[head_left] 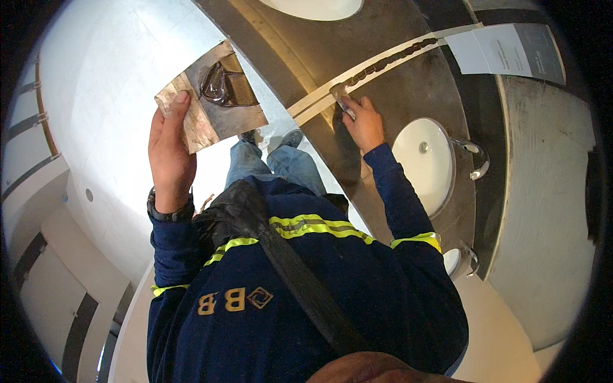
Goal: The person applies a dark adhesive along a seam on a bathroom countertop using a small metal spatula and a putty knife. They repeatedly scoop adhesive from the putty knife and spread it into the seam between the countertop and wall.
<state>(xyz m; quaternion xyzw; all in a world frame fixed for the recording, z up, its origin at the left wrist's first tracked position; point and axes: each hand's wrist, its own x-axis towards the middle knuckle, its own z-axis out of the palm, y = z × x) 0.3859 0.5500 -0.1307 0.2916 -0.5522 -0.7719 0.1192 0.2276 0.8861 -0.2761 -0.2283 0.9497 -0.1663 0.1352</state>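
My left hand grips a flat piece of brown board by its lower edge; a dark glossy blob of paste lies on it. My right hand presses a small flat scraper onto the brown stone counter. The blade sits at the near end of a joint framed by two pale tape strips. A bead of dark paste runs along that joint away from the blade.
A white basin with a chrome tap lies just right of my right forearm; other basins sit along the counter. Sheets of paper hang on the wall behind. My shoes stand on pale floor.
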